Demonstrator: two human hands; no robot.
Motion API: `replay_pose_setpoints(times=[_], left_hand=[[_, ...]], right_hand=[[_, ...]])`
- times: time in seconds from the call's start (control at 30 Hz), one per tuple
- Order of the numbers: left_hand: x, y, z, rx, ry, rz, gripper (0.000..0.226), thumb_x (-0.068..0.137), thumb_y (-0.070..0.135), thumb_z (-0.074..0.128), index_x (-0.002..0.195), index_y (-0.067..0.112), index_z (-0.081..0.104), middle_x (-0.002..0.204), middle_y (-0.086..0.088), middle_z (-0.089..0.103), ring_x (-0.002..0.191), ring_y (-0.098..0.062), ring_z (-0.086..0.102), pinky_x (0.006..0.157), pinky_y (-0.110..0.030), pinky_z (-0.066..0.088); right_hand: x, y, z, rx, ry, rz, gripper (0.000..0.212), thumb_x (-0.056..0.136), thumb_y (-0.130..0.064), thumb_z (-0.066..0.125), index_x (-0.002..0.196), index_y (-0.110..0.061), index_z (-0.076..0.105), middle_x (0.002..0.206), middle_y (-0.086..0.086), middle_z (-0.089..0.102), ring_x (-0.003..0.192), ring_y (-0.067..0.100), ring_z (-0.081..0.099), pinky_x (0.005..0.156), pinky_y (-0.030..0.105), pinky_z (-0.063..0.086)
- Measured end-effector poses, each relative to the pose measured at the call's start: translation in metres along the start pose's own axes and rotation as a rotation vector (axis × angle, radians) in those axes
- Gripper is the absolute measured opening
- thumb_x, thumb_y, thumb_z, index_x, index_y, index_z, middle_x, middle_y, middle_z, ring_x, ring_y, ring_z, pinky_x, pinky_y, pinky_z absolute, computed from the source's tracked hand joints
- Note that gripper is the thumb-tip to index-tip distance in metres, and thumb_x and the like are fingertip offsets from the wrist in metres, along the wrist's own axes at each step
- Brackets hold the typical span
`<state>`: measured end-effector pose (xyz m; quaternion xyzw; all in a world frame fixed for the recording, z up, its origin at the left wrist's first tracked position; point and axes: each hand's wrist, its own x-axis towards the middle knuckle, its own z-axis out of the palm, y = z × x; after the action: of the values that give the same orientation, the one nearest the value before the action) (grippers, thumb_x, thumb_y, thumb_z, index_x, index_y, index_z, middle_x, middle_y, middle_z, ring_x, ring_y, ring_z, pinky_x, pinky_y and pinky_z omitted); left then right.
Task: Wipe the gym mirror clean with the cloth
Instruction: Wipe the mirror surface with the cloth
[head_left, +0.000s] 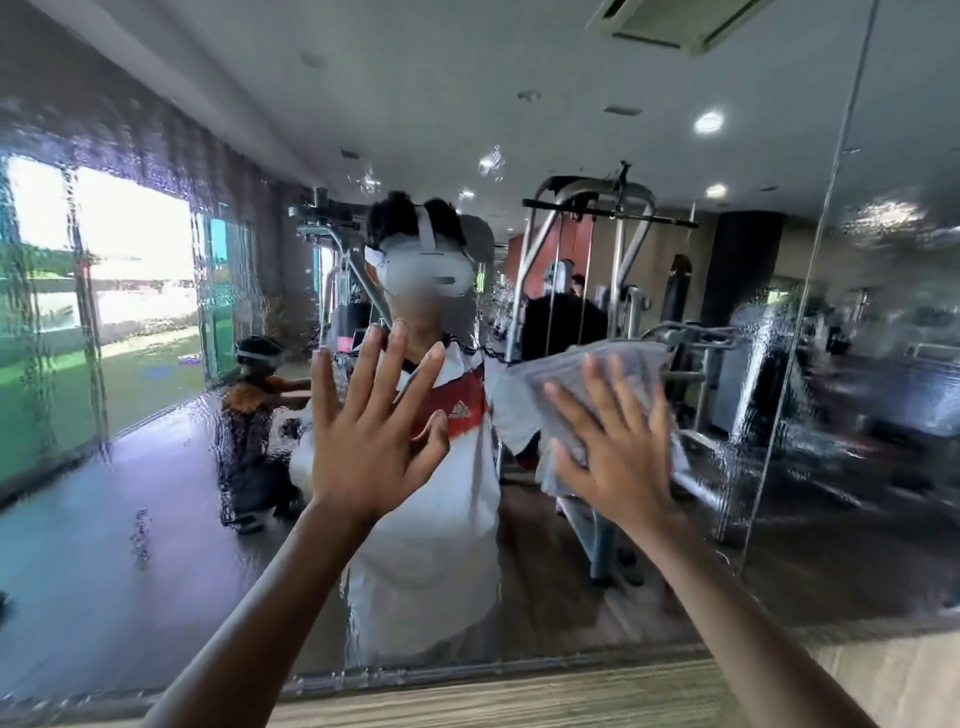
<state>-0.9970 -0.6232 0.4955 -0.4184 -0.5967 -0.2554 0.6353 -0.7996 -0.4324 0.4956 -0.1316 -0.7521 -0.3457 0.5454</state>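
Grey cloth (587, 395) lies under the right hand (618, 441), fingers spread flat, pressing it on the mirror (156, 467); left hand (369, 431) splayed on glass.

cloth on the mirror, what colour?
Pale grey-white, faintly streaked. The head view shows the cloth best, spread under the right hand against the mirror.

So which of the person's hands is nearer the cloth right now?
Right. The right hand lies flat on the cloth, fingers spread, pressing it to the mirror. The left hand is open against the mirror to the cloth's left, not touching it.
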Motion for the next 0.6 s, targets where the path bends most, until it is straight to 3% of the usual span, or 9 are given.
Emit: replay_pose_setpoints(times=[0.1, 0.17, 0.27, 0.33, 0.4, 0.47, 0.6], left_hand=[[0.005, 0.003, 0.002, 0.027, 0.031, -0.018, 0.058, 0.097, 0.047, 0.046, 0.149, 0.021, 0.048, 0.157, -0.017, 0.039, 0.149, -0.032, 0.029, 0.120, -0.063, 0.013], [0.016, 0.003, 0.002, 0.011, 0.056, -0.037, 0.056, 0.095, 0.047, 0.045, 0.143, 0.018, 0.055, 0.146, -0.021, 0.049, 0.140, -0.034, 0.035, 0.118, -0.058, 0.015], [0.039, 0.001, 0.003, -0.022, 0.087, -0.107, 0.055, 0.093, 0.048, 0.044, 0.136, 0.014, 0.050, 0.134, -0.018, 0.041, 0.126, -0.035, 0.035, 0.114, -0.049, 0.017], [0.046, -0.003, 0.004, 0.003, 0.093, -0.082, 0.060, 0.094, 0.049, 0.042, 0.140, 0.011, 0.049, 0.142, -0.017, 0.034, 0.136, -0.034, 0.031, 0.117, -0.049, 0.014], [0.044, -0.008, 0.005, 0.051, 0.070, -0.028, 0.066, 0.097, 0.050, 0.040, 0.151, 0.011, 0.044, 0.159, -0.018, 0.026, 0.151, -0.030, 0.016, 0.122, -0.051, 0.006], [0.042, -0.010, 0.003, 0.065, 0.037, -0.010, 0.068, 0.098, 0.051, 0.040, 0.156, 0.016, 0.034, 0.164, -0.017, 0.018, 0.155, -0.027, 0.004, 0.123, -0.055, 0.004], [0.044, -0.007, -0.001, 0.060, -0.008, 0.004, 0.066, 0.098, 0.050, 0.039, 0.157, 0.021, 0.032, 0.165, -0.016, 0.020, 0.153, -0.034, 0.016, 0.121, -0.060, 0.008]], right_hand=[[0.036, 0.018, -0.002, 0.064, 0.070, 0.439, 0.058, 0.103, -0.056, 0.017, 0.156, -0.032, 0.007, 0.165, 0.005, 0.011, 0.150, 0.030, 0.015, 0.118, 0.061, 0.011], [0.071, 0.009, -0.005, 0.086, 0.080, 0.549, 0.060, 0.102, -0.060, 0.010, 0.154, -0.031, 0.001, 0.164, 0.008, 0.014, 0.149, 0.032, 0.015, 0.119, 0.061, 0.005], [0.078, -0.013, -0.005, 0.042, 0.064, 0.360, 0.061, 0.103, -0.060, 0.016, 0.155, -0.030, 0.005, 0.163, 0.008, 0.014, 0.149, 0.035, 0.017, 0.119, 0.059, -0.004], [0.048, -0.017, -0.003, 0.008, 0.030, 0.159, 0.063, 0.101, -0.057, 0.028, 0.156, -0.030, 0.012, 0.162, 0.009, 0.015, 0.150, 0.032, 0.016, 0.120, 0.060, 0.003], [0.016, -0.009, -0.001, -0.015, 0.000, 0.076, 0.063, 0.101, -0.057, 0.030, 0.156, -0.032, 0.017, 0.163, 0.007, 0.017, 0.152, 0.027, 0.013, 0.117, 0.064, 0.017], [0.008, 0.004, -0.002, 0.009, 0.019, 0.149, 0.061, 0.102, -0.059, 0.025, 0.157, -0.035, 0.013, 0.164, 0.003, 0.013, 0.152, 0.025, 0.011, 0.117, 0.062, 0.017], [0.060, 0.016, -0.003, 0.038, 0.079, 0.472, 0.061, 0.103, -0.060, 0.017, 0.156, -0.032, 0.007, 0.164, 0.004, 0.013, 0.150, 0.028, 0.013, 0.121, 0.055, 0.006]])
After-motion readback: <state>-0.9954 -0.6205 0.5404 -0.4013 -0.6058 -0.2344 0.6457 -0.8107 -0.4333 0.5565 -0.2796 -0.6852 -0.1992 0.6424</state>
